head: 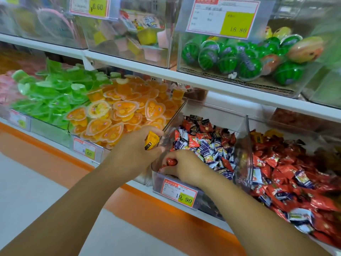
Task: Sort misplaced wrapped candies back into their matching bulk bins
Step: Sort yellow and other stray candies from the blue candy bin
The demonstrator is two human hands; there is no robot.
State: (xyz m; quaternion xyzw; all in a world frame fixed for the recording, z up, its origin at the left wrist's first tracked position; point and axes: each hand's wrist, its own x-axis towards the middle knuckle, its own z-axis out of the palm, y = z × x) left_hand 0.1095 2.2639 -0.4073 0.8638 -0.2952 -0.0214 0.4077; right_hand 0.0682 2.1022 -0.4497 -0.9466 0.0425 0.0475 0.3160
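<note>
While hands [158, 156] grip candies, pressed against bin's front edge [156, 174]

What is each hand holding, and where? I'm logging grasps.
Left hand: yellow wrapped candy, gripped around its lower part. Right hand: red wrapped candy, enclosed by fingers.

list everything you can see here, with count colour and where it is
yellow candy: one, yellow, held in left hand
red candy: one, red, in right hand's grip
middle bin: one, clear, mixed red, purple, black candies
right bin: one, clear, mostly red candies
orange jelly cups: many, orange, lower shelf
green jelly cups: many, green, lower left
watermelon balls: many, green, upper right bin
price tag: one, red-yellow, middle bin front
left hand: one, beside middle bin
right hand: one, inside middle bin
</note>
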